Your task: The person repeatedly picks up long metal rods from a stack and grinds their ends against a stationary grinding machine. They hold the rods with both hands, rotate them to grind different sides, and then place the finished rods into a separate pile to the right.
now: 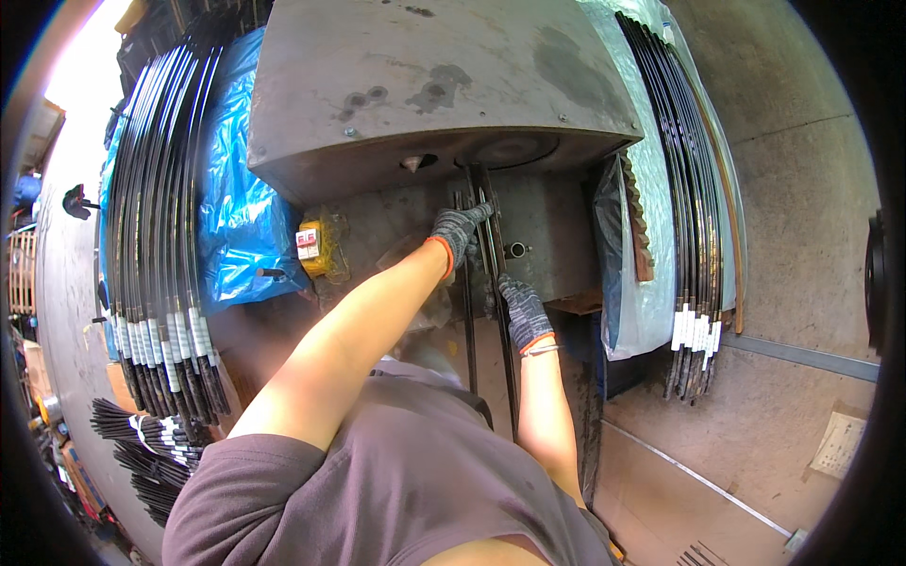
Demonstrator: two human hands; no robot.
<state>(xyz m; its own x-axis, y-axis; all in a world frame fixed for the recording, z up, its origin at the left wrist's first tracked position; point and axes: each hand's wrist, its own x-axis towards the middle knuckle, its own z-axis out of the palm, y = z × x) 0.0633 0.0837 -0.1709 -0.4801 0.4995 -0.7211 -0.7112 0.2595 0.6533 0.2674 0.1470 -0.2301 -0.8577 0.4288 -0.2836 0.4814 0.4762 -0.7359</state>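
My left hand (455, 236), in a grey knit glove with an orange cuff, is closed on long dark metal rods just below the front of a grey metal housing (444, 75). Lower and to the right, my right hand (524, 313) in a matching glove has its fingers closed around a long dark rod (508, 373). A second dark rod (470, 330) runs alongside it toward my body. The upper ends reach the underside of the housing, by a dark round part (510, 149). Close by my right hand is a small round metal fitting (516, 250).
Bundles of long black rods with white bands lie at left (160, 217) and right (684, 208). Blue plastic sheeting (241, 189) is beside the left bundle. A yellow box with a switch (321, 247) sits under the housing. A toothed rusty bar (637, 226) stands at right.
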